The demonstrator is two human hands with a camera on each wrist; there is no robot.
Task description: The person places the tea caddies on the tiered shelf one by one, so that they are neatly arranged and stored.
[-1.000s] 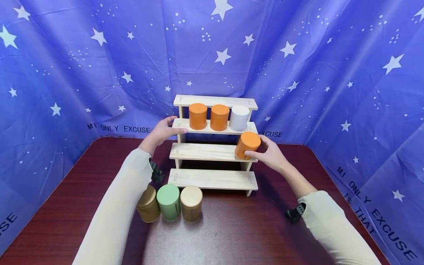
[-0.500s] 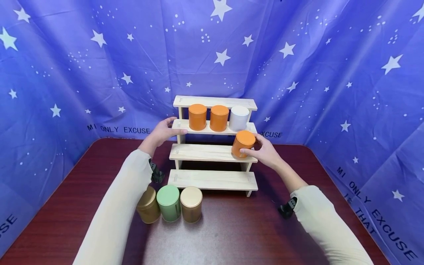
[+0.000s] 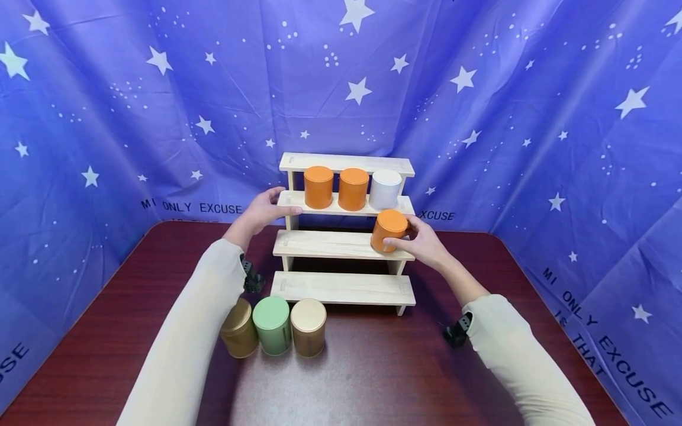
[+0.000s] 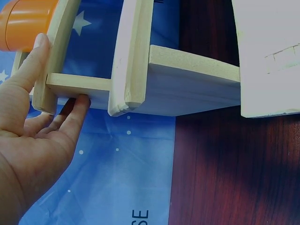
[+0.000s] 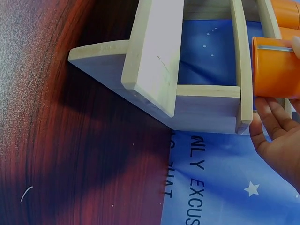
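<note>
A pale wooden four-step display rack (image 3: 325,242) stands at the back of the table. My left hand (image 3: 263,211) grips the left end of its second-highest step; in the left wrist view the thumb (image 4: 35,61) lies along that board and the fingers reach beneath. With thumb and fingers, my right hand (image 3: 428,241) holds an orange canister (image 3: 391,223) at the right end of the step below. In the right wrist view this canister (image 5: 276,72) overlaps the step's edge. On the second-highest step sit two orange canisters (image 3: 318,188) and a white canister (image 3: 385,190).
On the dark red table (image 3: 383,367), in front of the rack's left side, stand a dark gold canister (image 3: 240,331), a green canister (image 3: 272,326) and a lighter gold canister (image 3: 308,328). My left sleeve overlaps the dark gold one. Blue star-printed cloth (image 3: 224,118) hangs behind.
My right hand has moved a little to the left with the orange canister, inward along the step. The left hand has stayed on the rack.
</note>
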